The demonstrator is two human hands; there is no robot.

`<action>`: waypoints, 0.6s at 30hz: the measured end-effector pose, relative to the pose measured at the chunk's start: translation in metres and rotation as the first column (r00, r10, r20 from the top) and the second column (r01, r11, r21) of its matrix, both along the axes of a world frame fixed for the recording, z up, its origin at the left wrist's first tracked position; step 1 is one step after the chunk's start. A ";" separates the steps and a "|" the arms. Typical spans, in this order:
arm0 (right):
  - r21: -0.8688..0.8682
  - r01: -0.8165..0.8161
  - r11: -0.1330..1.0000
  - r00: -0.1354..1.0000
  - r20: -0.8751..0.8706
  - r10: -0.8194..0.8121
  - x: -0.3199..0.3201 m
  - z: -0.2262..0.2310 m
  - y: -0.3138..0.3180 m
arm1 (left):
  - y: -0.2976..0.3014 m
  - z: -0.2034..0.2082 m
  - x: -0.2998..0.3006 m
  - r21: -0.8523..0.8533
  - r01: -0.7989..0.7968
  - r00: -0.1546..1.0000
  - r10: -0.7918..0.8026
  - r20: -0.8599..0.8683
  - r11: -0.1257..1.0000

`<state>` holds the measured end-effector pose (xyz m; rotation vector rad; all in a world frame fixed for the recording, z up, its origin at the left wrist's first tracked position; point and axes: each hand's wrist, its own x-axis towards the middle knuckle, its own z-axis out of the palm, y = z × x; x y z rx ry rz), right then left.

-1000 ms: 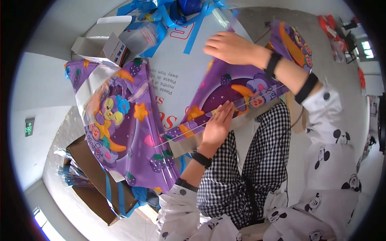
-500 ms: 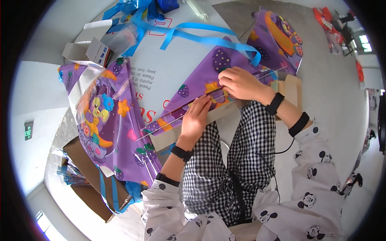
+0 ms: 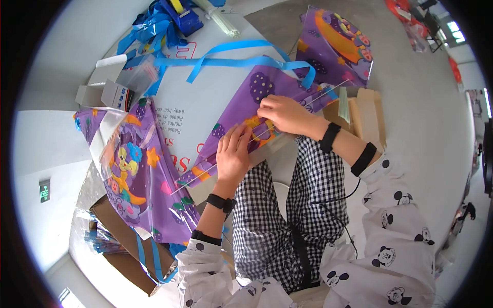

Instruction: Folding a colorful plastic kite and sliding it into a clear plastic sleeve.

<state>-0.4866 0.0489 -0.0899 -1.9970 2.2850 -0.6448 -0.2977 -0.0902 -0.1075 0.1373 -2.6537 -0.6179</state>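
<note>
Across the near edge of a white printed board (image 3: 221, 79) lies a purple kite sheet (image 3: 237, 102) with cartoon bears, strawberries and stars. A thin pale rod (image 3: 331, 92) runs slantwise along its near edge. My left hand (image 3: 233, 156) is bent over that edge, its fingers close together on the sheet; their tips are partly hidden. Just to the right, my right hand (image 3: 290, 117) pinches the sheet's edge beside the rod, thumb and fingers together. The far right part of the print (image 3: 341, 38) hangs over the board's side.
Another purple printed sheet (image 3: 128, 174) drapes over the left edge. A blue ribbon (image 3: 231, 47) crosses the board, near a blue tape dispenser (image 3: 185, 20), pale sticks (image 3: 218, 18) and a small white box (image 3: 110, 95). Cardboard boxes stand at lower left (image 3: 128, 236) and right (image 3: 370, 115).
The view has shifted a little. My left hand has moved closer to my right hand along the kite sheet's edge. Both hands remain on the sheet.
</note>
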 end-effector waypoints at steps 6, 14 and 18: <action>-0.208 0.205 0.956 0.959 0.238 -0.154 -0.025 0.012 -0.023 | -0.014 -0.013 0.000 -0.094 0.131 0.965 -0.105 0.240 0.987; 0.344 0.682 0.645 0.674 0.046 -0.737 -0.126 0.010 -0.022 | -0.009 -0.004 -0.004 -0.022 0.120 0.961 -0.111 0.253 0.993; 0.281 0.542 0.792 0.494 0.656 -0.571 -0.191 -0.003 0.011 | 0.002 -0.001 -0.015 0.001 0.133 0.969 -0.131 0.210 0.991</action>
